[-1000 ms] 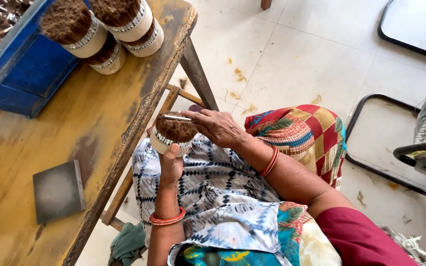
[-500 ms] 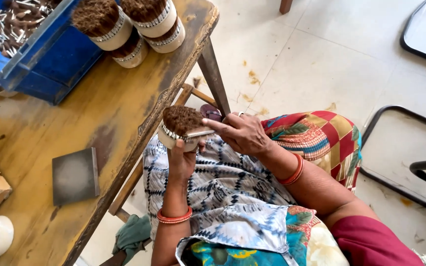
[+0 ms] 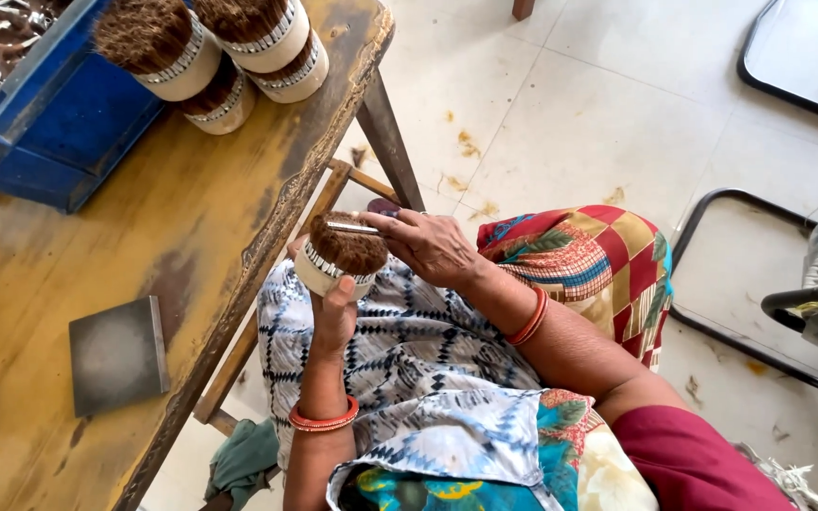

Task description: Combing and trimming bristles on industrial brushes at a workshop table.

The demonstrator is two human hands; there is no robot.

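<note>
Left hand (image 3: 333, 317) clamps round brush (image 3: 341, 257) from below; right hand (image 3: 433, 246) pinches metal comb (image 3: 352, 228) across bristles; advise short, level strokes, brush held steady.

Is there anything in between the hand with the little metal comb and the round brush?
No, nothing visible. The left hand holds the round brush up over the lap, and the right hand lays the metal comb straight onto its brown bristles. The wooden table stands off to the side.
</note>
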